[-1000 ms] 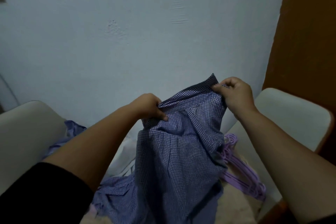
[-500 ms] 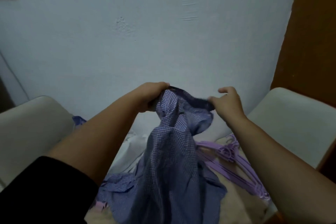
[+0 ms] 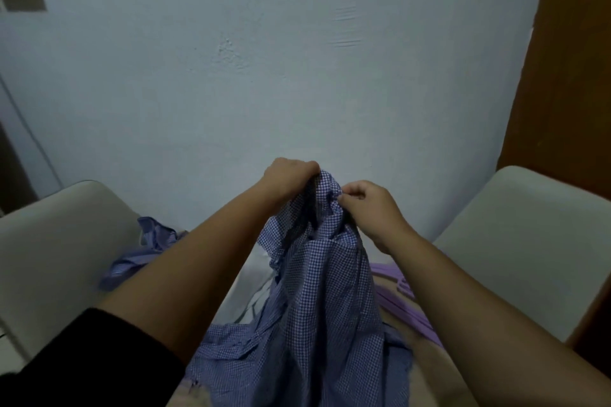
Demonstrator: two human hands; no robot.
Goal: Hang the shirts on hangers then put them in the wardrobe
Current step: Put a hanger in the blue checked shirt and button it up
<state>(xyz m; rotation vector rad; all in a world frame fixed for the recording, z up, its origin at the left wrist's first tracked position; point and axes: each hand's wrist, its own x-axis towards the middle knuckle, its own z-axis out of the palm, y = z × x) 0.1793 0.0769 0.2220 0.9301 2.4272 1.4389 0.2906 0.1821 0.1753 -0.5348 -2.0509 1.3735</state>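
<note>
Both hands gather a checked shirt at its top before it goes on a hanger.

At centre frame, the left hand (image 3: 291, 175) and right hand (image 3: 370, 208) pinch the bunched top of the blue checked shirt (image 3: 324, 301), which hangs toward the lower edge. Purple hangers (image 3: 406, 304) lie untouched at lower right; the next move likely calls for finding the collar and freeing one hand for a hanger.

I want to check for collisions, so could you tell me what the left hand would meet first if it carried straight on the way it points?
Probably the pale wall: the left hand, gripping the checked shirt, points forward toward it. Depth is unclear.
</note>
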